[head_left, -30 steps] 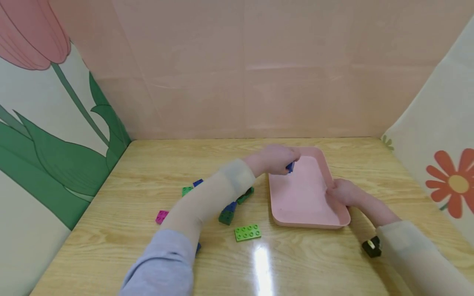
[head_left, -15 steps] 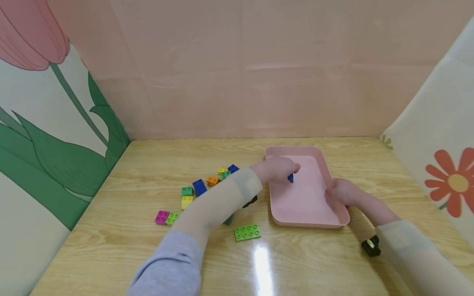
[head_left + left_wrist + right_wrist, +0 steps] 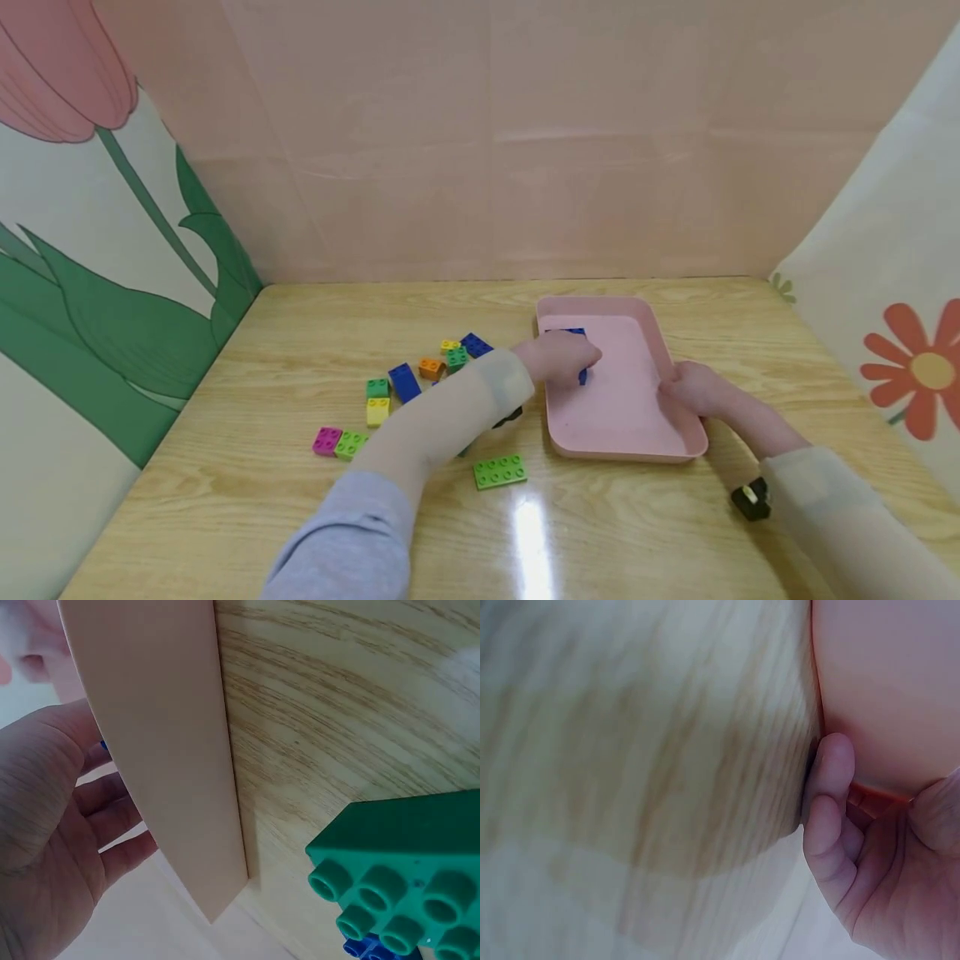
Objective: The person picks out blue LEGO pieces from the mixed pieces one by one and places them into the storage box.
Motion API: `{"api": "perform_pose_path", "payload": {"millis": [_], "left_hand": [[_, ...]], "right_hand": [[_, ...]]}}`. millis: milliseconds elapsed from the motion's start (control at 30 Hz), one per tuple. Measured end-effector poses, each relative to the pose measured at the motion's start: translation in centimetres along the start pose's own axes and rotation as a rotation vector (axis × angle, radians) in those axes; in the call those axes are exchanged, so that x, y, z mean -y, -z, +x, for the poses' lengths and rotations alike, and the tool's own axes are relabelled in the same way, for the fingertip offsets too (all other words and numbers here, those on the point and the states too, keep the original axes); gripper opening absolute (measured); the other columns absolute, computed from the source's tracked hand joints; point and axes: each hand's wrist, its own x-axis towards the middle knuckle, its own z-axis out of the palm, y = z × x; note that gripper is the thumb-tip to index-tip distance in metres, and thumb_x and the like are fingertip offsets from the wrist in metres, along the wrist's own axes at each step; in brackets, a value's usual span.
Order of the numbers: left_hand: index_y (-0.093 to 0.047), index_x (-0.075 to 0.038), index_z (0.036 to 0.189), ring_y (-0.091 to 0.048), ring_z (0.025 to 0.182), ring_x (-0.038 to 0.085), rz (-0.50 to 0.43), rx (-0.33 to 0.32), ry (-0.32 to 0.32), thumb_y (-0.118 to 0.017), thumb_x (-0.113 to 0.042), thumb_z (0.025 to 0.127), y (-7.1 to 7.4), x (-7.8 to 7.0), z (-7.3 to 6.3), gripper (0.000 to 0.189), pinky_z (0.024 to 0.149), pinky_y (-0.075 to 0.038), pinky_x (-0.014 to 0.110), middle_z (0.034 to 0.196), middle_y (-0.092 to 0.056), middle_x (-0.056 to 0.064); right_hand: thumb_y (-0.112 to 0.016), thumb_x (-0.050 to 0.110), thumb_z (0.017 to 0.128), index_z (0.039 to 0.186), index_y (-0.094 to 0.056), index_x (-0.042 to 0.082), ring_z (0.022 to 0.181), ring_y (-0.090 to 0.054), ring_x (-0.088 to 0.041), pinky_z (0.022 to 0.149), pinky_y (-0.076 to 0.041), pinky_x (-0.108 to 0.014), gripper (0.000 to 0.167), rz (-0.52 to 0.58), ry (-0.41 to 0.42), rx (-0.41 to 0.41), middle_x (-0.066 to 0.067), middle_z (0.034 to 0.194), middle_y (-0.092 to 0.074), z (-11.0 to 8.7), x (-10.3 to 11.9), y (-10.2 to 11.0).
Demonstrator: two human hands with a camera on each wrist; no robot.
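A shallow pink tray (image 3: 618, 421) with rounded corners lies flat on the counter (image 3: 637, 533), mostly hidden blue brick (image 3: 582, 377) showing inside its far left part, one piece or several unclear.

The wood-grain table (image 3: 217, 517) carries a pink tray (image 3: 622, 421) to the right, a lime eight-stud brick (image 3: 500, 472) nearer and left of it, and, farther left, scattered bricks including a magenta brick (image 3: 327, 441), a blue brick (image 3: 405, 383) and an orange brick (image 3: 431, 369).
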Motion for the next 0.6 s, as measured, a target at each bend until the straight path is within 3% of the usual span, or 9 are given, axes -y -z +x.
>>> {"api": "perform_pose_path", "payload": {"millis": [133, 267, 433, 600], "left_hand": [[-0.057, -0.022, 0.121, -0.051, 0.093, 0.010, -0.012, -0.009, 0.035, -0.059, -0.019, 0.098, -0.1, 0.1, 0.1, 0.024, 0.084, -0.040, 0.021, 0.106, -0.058, -0.008], [-0.056, -0.022, 0.128, -0.050, 0.094, 0.009, 0.046, -0.021, 0.052, -0.057, -0.019, 0.099, -0.3, 0.5, 0.3, 0.029, 0.086, -0.040, 0.020, 0.111, -0.058, -0.008], [-0.058, -0.018, 0.117, -0.050, 0.090, 0.010, 0.182, -0.059, 0.039, -0.055, -0.019, 0.099, -0.5, 1.4, 0.4, 0.018, 0.080, -0.041, 0.021, 0.103, -0.059, -0.005], [-0.059, -0.017, 0.114, -0.048, 0.088, 0.010, 0.200, -0.075, 0.040, -0.056, -0.015, 0.098, -0.6, 2.1, 0.3, 0.017, 0.079, -0.041, 0.022, 0.101, -0.059, -0.005]], "right_hand": [[-0.049, 0.016, 0.093, 0.079, -0.047, 0.005, 0.063, -0.052, -0.020, 0.056, -0.044, -0.033, 0.019, 0.009, -0.004, 0.006, -0.007, 0.070, -0.049, 0.1, 0.1, -0.1], [-0.048, 0.016, 0.093, 0.078, -0.045, 0.006, 0.061, -0.052, -0.019, 0.055, -0.045, -0.033, 0.018, 0.042, -0.023, 0.021, -0.006, 0.070, -0.049, 0.1, 0.1, -0.2], [-0.047, 0.016, 0.093, 0.077, -0.044, 0.007, 0.059, -0.051, -0.019, 0.052, -0.044, -0.033, 0.019, 0.057, -0.024, 0.017, -0.006, 0.068, -0.048, 0.1, 0.2, -0.3], [-0.047, 0.015, 0.092, 0.077, -0.045, 0.006, 0.060, -0.052, -0.019, 0.053, -0.044, -0.033, 0.018, 0.045, -0.009, 0.015, -0.006, 0.069, -0.049, 0.0, 0.3, -0.3]]}}
